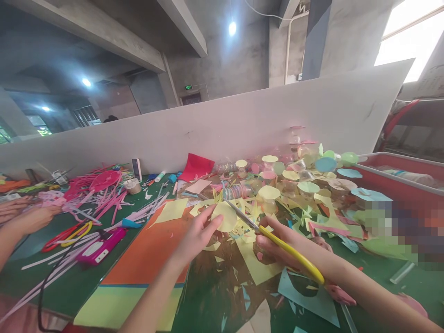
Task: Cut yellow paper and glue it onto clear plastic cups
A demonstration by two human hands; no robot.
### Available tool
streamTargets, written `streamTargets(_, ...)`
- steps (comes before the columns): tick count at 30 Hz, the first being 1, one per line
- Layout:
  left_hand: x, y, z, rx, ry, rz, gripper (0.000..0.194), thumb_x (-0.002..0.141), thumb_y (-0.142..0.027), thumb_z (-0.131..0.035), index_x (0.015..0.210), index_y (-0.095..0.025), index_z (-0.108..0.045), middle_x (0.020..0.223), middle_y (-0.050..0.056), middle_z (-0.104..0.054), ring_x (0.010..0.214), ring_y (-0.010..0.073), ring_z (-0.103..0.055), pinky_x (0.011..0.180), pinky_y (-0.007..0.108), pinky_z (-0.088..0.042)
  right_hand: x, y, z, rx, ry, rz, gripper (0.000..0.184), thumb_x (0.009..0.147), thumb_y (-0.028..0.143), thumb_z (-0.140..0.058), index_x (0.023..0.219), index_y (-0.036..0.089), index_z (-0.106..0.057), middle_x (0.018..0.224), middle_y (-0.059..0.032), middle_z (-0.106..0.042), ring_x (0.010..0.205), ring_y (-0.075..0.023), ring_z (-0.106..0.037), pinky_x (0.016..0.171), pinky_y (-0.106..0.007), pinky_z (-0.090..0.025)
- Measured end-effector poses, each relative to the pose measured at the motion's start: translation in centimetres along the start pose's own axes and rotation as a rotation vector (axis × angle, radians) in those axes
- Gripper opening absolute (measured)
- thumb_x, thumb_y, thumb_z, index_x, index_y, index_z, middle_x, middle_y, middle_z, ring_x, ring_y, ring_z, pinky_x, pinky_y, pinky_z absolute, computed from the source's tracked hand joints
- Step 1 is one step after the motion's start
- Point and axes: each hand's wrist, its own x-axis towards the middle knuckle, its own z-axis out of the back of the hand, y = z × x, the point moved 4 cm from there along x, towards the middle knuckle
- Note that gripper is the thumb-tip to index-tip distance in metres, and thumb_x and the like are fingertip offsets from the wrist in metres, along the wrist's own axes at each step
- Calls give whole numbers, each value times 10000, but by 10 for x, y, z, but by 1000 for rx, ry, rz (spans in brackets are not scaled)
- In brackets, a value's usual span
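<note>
My left hand [196, 237] pinches a pale yellow paper circle [225, 217] at its left edge. My right hand [289, 247] is shut on a pair of yellow-handled scissors [289, 249]. Their long metal blades [242, 214] reach up and left, with the tips at the circle's right edge. Loose yellow paper scraps [251, 263] lie beneath both hands. An orange paper sheet [149, 249] lies to the left of my left hand.
A co-worker's hands [31, 218] rest at the far left, near pink pipe cleaners [100, 196] and a magenta glue gun [100, 246]. Plastic bottles and cups [287, 180] stand beyond the scraps. A white partition [222, 129] runs behind the green table [65, 286]. A red bin [398, 185] sits at right.
</note>
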Motion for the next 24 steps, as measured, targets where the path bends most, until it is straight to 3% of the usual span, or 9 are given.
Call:
streamTargets(4, -1, -2, -3, -74, 16, 37, 571, 836, -469, -595, 1355, -264, -475, 986, 61, -675, 721, 224, -688, 534, 245, -438, -1, 3, 0, -21, -20, -2, 540, 820, 736, -438, 923, 208, -402, 662, 44, -536, 508, -70, -319, 466, -221, -251)
streamTargets(10, -2, -4, -2, -76, 7, -1, 488, 845, -455, -595, 1279, -242, -529, 1082, 74, -672, 748, 208, -677, 673, 288, -492, -3, 8, 0, -88, -45, -42, 573, 794, 778, -402, 943, 225, -408, 578, 73, -456, 471, -84, -325, 442, -229, -229)
streamTargets(15, -1, -3, 0, -68, -5, -5, 500, 841, -467, -591, 1276, -227, -534, 1015, 74, -688, 776, 222, -668, 653, 277, -491, -5, 9, -1, -64, 1, 6, 565, 797, 788, -372, 893, 232, -341, 727, 25, -542, 556, -98, -394, 520, -237, -320)
streamTargets(18, -2, -6, -1, -30, 11, -24, 480, 846, -446, -598, 1272, -233, -540, 991, 59, -688, 762, 197, -650, 653, 260, -487, -5, 6, -3, -50, 53, 63, 513, 849, 747, -330, 926, 242, -297, 847, 2, -572, 542, -87, -346, 518, -239, -327)
streamTargets(24, -3, -6, -6, -26, 64, -14, 481, 861, -444, -585, 1288, -233, -523, 982, 56, -682, 759, 187, -638, 654, 252, -487, -3, 5, -2, -32, 23, 43, 473, 868, 705, -378, 908, 238, -309, 803, 16, -583, 570, -90, -385, 580, -253, -363)
